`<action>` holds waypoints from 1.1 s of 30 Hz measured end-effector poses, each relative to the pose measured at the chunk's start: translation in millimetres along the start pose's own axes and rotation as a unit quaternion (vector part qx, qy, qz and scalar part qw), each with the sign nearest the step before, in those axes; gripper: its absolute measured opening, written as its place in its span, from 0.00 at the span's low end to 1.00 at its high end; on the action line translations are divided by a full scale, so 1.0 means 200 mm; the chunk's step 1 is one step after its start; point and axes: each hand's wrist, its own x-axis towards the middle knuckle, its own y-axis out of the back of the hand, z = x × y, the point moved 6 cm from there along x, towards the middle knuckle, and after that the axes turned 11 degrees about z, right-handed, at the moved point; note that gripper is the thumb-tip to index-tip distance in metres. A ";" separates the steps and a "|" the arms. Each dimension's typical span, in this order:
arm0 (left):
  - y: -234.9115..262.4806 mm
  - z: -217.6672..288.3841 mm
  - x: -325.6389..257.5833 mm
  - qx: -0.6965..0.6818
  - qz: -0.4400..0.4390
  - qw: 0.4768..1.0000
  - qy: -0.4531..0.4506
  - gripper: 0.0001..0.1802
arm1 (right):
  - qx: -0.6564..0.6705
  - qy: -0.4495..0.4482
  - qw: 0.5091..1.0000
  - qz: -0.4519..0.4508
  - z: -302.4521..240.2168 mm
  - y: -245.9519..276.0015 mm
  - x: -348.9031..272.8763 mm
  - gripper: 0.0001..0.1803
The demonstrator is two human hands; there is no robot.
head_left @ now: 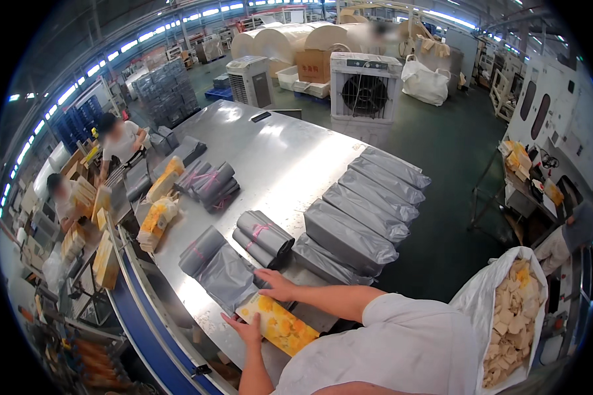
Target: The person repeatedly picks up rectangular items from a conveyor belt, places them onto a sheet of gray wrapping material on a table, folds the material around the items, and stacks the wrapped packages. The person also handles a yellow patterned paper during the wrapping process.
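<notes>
The person's two hands are apart, both on a yellow flower-printed pack [280, 324] that lies at the near edge of the steel table [290, 158]. The left hand [246, 328] grips the pack's near left corner with the fingers curled over its edge. The right hand [275, 286] rests flat with fingers spread at the pack's far end, where it also presses on an open grey plastic mailing bag [229, 280]; the pack's upper end meets the mouth of that bag, and whether it is already partly inside cannot be told.

Just beyond the bag lie rolls of grey bags [263, 236] tied with pink string, and another bundle of rolls [211, 184] sits farther along the table. To the right, a row of filled grey parcels [369, 210] lies side by side, running away toward the table's far edge. More yellow packs [157, 220] are stacked at the table's left side, near a blue conveyor frame [145, 309]. At the person's right stands a large white sack [507, 309] full of pale packets. Two other workers [115, 141] stand at the far left. Beyond the table stands a white air cooler [364, 89].
</notes>
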 end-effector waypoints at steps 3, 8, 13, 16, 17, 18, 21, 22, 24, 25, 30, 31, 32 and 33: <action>0.02 -0.09 0.16 0.153 -0.027 0.988 0.019 0.50 | -0.065 -0.049 0.983 -0.165 0.01 -0.08 0.01 0.29; 0.04 -0.09 0.10 0.151 -0.003 0.988 -0.035 0.38 | -0.085 -0.141 0.964 -0.210 0.08 -0.06 -0.07 0.25; 0.02 -0.06 0.07 0.138 0.084 0.967 -0.195 0.32 | -0.086 0.047 0.993 -0.068 -0.02 -0.07 0.07 0.19; 0.03 -0.04 0.11 0.054 0.062 0.992 -0.097 0.28 | -0.124 0.025 0.974 -0.186 -0.06 -0.13 0.05 0.18; 0.05 -0.03 0.11 0.078 0.037 0.993 -0.087 0.27 | -0.145 0.017 0.967 -0.207 -0.10 -0.13 0.02 0.18; 0.03 -0.03 0.12 0.094 0.008 0.992 -0.078 0.26 | -0.110 0.026 0.979 -0.169 -0.08 -0.10 -0.02 0.18; 0.02 -0.06 0.08 0.182 -0.060 0.977 -0.095 0.27 | 0.026 -0.024 0.997 -0.069 0.02 -0.03 -0.16 0.19; 0.02 -0.09 0.06 0.097 -0.036 0.993 -0.061 0.26 | 0.091 -0.095 0.990 -0.043 0.10 -0.01 -0.17 0.19; 0.02 -0.18 0.03 -0.071 0.016 0.997 0.007 0.23 | 0.111 -0.140 0.984 -0.002 0.17 0.00 -0.15 0.18; 0.04 -0.22 0.07 -0.049 0.037 0.998 0.024 0.21 | 0.066 -0.114 0.991 0.013 0.17 0.01 -0.12 0.18; 0.00 -0.21 0.23 0.293 -0.091 0.952 -0.014 0.15 | -0.246 -0.092 0.921 -0.287 0.22 -0.09 -0.09 0.19; -0.04 -0.15 0.22 0.295 -0.099 0.950 -0.008 0.18 | -0.237 -0.133 0.923 -0.272 0.23 -0.06 -0.09 0.17; -0.02 -0.13 0.20 0.319 -0.105 0.942 -0.023 0.18 | -0.244 -0.154 0.921 -0.262 0.20 -0.05 -0.12 0.16; -0.01 -0.11 0.17 0.341 -0.109 0.933 -0.040 0.18 | -0.251 -0.173 0.919 -0.252 0.16 -0.03 -0.14 0.16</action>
